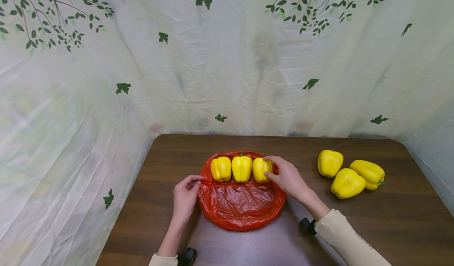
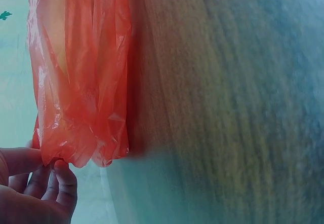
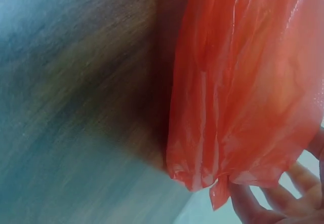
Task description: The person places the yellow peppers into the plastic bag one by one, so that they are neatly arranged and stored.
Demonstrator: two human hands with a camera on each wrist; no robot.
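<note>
**A:** Where have you got your peppers?

**B:** Three are inside your red bag (image 1: 244,223), in a row along its far side: the left pepper (image 1: 220,169), the middle pepper (image 1: 242,169) with its stem up, and the right pepper (image 1: 260,170). The near half of the bag's floor lies bare in front of them.

**A:** And what are your hands doing?

**B:** Your right hand (image 1: 289,177) reaches over the bag's right edge, index finger and thumb gripping the right pepper. Whether it bears that pepper's weight, you can't tell from here. Your left hand (image 1: 185,195) pinches the bag's left edge between thumb and fingers; your left wrist view shows the same pinch on the film.

**A:** So how far along are you?

**B:** About half, I'd judge. Three peppers are in, and the right one looks placed but not yet released. Three more lie outside, grouped on the table (image 1: 408,226), well apart from the bag on your right: the far pepper (image 1: 330,163), the near pepper (image 1: 348,184) and the outermost pepper (image 1: 369,173), which lies on its side. Your hands touch none of those. Beyond the table hangs a pale sheet (image 1: 241,80) printed with leaves.
</note>
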